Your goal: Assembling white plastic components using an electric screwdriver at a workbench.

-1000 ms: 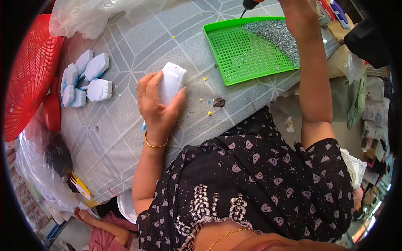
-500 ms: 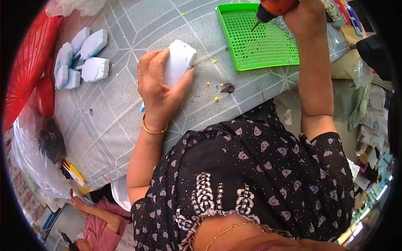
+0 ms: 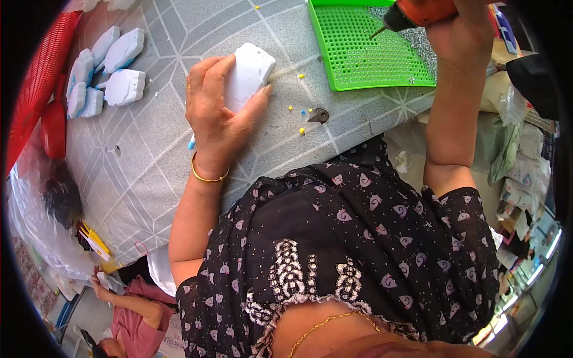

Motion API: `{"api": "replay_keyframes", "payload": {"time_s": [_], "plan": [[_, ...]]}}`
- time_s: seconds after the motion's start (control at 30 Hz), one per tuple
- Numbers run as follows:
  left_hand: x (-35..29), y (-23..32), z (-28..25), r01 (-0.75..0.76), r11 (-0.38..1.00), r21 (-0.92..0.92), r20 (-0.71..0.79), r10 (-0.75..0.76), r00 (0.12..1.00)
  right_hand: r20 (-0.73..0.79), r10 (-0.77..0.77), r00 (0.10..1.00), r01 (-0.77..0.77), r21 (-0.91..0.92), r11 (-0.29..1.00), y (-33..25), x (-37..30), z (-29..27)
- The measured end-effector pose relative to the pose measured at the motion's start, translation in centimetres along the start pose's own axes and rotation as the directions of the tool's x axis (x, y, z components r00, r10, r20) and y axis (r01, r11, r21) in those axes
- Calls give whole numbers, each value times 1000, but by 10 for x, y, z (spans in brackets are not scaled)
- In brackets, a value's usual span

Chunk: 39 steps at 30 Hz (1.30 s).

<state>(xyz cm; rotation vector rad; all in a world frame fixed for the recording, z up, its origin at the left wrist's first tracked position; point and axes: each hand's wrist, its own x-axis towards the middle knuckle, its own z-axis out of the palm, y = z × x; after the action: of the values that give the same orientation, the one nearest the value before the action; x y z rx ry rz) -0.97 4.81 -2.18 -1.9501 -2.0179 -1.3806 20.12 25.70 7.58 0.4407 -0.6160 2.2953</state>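
Note:
My left hand presses a white plastic casing flat against the grey patterned table, fingers wrapped around it. My right hand grips an orange electric screwdriver, its tip pointing left over the green perforated tray. Silvery screws lie in the tray's right part. The screwdriver's tip hangs apart from the casing.
Several more white and blue casings are piled at the table's far left beside a red basket. Small yellow bits and a dark washer lie near the casing. Another person in pink sits on the floor below.
The view has shifted so the table and tray sit higher. My right hand has brought the orange screwdriver down over the green tray. My left hand stays on the casing.

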Motion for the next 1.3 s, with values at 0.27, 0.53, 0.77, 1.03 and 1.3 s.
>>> {"api": "replay_keyframes", "payload": {"time_s": [0.27,0.53,0.77,1.03,1.3], "plan": [[0,-1,-1,-12,1000,18,-9,12,1000,-41,-66,997,-12,-920,393,-7,-12,34],[2,-1,1,-23,1000,8,-6,23,1000,-248,-196,949,-114,-848,517,14,-17,25],[0,-1,-1,-22,999,32,-3,22,1000,-301,-317,899,-66,-810,583,31,-23,10],[2,0,-2,-21,999,35,4,21,1000,-289,-285,914,-78,-814,576,27,-29,3],[1,-1,0,-14,1000,19,-4,14,1000,-364,-310,878,-115,-790,602,30,-29,1]]}}
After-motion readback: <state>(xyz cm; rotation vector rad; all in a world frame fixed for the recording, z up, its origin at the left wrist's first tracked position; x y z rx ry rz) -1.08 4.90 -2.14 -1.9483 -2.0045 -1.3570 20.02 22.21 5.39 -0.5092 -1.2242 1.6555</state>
